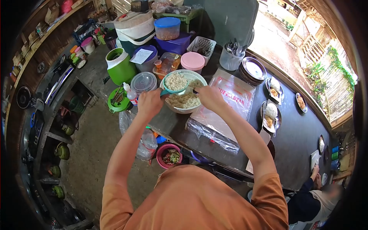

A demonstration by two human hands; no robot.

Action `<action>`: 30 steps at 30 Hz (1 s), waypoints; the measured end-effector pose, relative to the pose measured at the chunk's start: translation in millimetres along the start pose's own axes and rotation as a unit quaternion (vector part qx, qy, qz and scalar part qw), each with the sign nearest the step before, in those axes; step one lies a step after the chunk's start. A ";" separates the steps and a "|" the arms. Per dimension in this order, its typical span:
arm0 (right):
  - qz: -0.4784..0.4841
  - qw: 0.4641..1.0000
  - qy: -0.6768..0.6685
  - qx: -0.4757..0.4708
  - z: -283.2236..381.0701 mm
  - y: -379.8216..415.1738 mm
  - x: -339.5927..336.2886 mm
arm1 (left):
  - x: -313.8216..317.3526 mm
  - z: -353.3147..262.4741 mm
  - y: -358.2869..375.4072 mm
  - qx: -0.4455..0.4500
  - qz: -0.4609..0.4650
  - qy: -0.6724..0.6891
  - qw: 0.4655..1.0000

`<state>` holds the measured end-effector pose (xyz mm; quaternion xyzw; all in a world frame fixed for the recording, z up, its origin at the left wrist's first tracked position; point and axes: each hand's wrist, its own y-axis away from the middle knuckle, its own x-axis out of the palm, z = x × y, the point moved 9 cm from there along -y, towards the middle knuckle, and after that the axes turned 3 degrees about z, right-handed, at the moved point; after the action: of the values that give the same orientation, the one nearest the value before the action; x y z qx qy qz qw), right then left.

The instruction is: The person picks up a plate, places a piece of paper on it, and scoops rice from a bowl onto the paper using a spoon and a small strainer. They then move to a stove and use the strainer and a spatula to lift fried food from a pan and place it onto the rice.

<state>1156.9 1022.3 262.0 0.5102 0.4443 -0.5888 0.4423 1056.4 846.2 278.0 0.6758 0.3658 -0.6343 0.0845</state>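
Observation:
A white basket [205,76] with rice in it stands at the counter's edge. My left hand [150,102] is closed on the handle of a teal bowl [175,91], which is full of rice and held over the left part of the basket. At the basket's right side my right hand [209,98] is closed on a dark handle; the rest of that utensil is hard to make out against the rice. Right of the basket lies a stack of printed paper [230,97] in clear plastic.
A pink-lidded tub [193,61], a clear-lidded container [143,81] and a green jug [120,69] stand behind and left. Plates of rice [271,111] are on the right. A pink basket [168,156] sits below. Another person [312,205] is at lower right.

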 end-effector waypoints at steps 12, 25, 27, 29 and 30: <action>0.145 0.963 -0.215 -0.068 -17.4 3.1 17.2 | 0.0 4.3 1.0 0.003 -0.020 0.007 1.000; -0.009 0.924 -0.373 0.086 -81.6 35.9 -69.0 | -15.8 20.5 3.3 -0.019 0.012 -0.016 1.000; -0.045 0.944 -0.318 0.081 -63.5 41.3 -94.0 | -12.3 17.2 2.7 -0.009 0.011 -0.019 1.000; -0.081 0.959 -0.261 0.076 -43.8 45.6 -103.4 | -10.7 6.0 0.8 0.014 0.000 0.004 1.000; -0.126 0.971 -0.197 0.048 -30.9 48.7 -109.8 | -12.3 -0.3 -0.7 0.015 0.001 0.004 1.000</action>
<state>1220.5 1049.5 365.0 0.3442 0.3804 -0.7494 0.4185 1057.0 842.1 289.6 0.6799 0.3560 -0.6369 0.0732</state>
